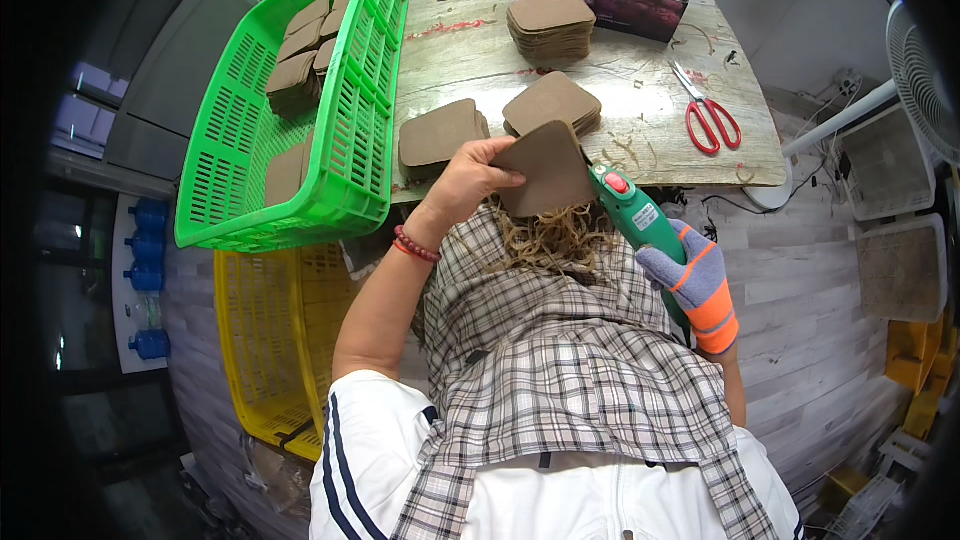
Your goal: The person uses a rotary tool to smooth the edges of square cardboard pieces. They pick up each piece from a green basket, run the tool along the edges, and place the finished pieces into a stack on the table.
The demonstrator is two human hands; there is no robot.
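Brown rounded-square pad (545,168) sits pinched in my bare left hand (468,180) over my lap, below the worktop (640,100) edge. Gloved right hand (695,280) is clamped around the green electric trimmer (635,212). Pad looks light, stiff; I hold its left edge.

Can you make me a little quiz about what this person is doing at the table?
1. True or false: the right hand wears a glove.
2. What does the left hand hold? A) red scissors B) a brown pad C) a basket
3. What colour is the basket resting on the table?

Key
1. True; it grips a green power tool.
2. B, the brown pad; the red scissors lie on the table.
3. Green.
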